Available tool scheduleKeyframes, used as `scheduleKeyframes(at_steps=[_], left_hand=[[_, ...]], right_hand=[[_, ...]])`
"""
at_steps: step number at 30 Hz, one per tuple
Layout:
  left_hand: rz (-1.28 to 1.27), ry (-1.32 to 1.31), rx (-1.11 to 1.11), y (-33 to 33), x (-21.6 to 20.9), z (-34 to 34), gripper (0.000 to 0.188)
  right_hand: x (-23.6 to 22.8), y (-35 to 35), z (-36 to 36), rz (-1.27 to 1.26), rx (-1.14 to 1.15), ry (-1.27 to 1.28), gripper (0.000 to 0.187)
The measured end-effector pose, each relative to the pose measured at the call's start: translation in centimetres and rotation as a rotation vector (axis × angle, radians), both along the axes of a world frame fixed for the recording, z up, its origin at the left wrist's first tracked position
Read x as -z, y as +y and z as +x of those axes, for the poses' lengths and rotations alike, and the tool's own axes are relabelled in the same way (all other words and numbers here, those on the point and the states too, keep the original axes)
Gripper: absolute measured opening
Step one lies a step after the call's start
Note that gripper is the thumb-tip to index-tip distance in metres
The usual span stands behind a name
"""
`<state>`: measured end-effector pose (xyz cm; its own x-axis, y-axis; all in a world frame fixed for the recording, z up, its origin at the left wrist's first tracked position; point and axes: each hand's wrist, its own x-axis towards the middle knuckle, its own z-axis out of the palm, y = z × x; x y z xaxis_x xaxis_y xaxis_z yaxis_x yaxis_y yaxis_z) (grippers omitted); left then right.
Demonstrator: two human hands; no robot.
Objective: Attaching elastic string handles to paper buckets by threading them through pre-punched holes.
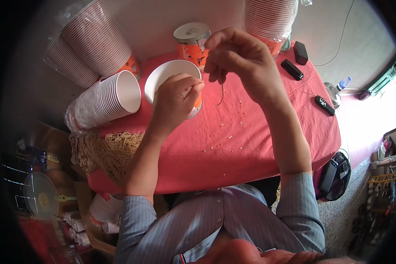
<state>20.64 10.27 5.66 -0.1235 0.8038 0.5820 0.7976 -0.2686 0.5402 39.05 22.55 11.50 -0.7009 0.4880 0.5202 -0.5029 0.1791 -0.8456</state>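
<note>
Clock set on the table [259, 163], six at the wearer's body. Both hands raised off the cloth, just short of twelve, working close together. Left hand [176, 97] narrow: thumb and forefinger pinched on a thin tan cord [222, 94], beside the near-right rim of the open white tub [159, 75] at eleven. Right hand [246, 57] a little higher, toward one; fingers curled, the cord's loose tail apparently hanging below them. How firmly that hand grips, cannot tell; fingertips partly hidden. Heap of similar cords [108, 152] at half past eight, mouth of a stack of tubs [129, 91] at about nine. Small beads [241, 148] lie scattered from centre toward six, well clear of the hands. On handling: a cord this thin looks limp, so best pinched close to the worked end, leaving only a short stub; light tension between the hands should stop kinks. Worth steadying the wrists and keeping the tail off the rim, where it could snag. A hard tug might pull it from the fingertips.
</note>
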Motion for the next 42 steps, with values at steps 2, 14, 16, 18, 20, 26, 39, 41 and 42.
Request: scheduleKeyframes(at_steps=[2,14,16,18,20,26,39,41,42], left_hand=[[-0.008,0.024,-0.026,0.3,0.8,0.1,0.013],[-0.019,0.122,-0.140,0.8,2.0,0.0,0.011],[-0.019,0.122,-0.154,0.8,2.1,0.1,0.011],[-0.020,0.144,-0.172,0.8,2.1,0.2,0.010],[-0.012,0.140,-0.178,0.9,2.3,0.2,0.010],[-0.031,0.101,-0.163,0.8,2.5,-0.1,0.013],[0.003,0.089,-0.081,1.1,2.3,-0.2,0.014],[0.003,0.065,-0.084,1.2,2.3,0.1,0.011],[0.005,0.040,-0.091,1.3,2.3,0.3,0.008]], right_hand=[[-0.1,0.0,0.1,-0.046,0.041,0.048,0.015],[-1.0,0.8,2.9,-0.162,-0.099,0.390,0.027],[-1.1,0.3,2.8,-0.154,-0.106,0.390,0.027],[-1.2,-0.1,2.6,-0.143,-0.119,0.391,0.028],[-1.1,-0.3,2.5,-0.124,-0.199,0.355,0.032],[-1.5,-0.2,2.9,-0.191,-0.242,0.397,0.040],[-1.2,0.3,2.3,-0.057,-0.067,0.341,0.031],[-1.3,0.0,2.3,-0.070,-0.075,0.345,0.031],[-1.3,-0.2,2.2,-0.081,-0.088,0.348,0.030]])
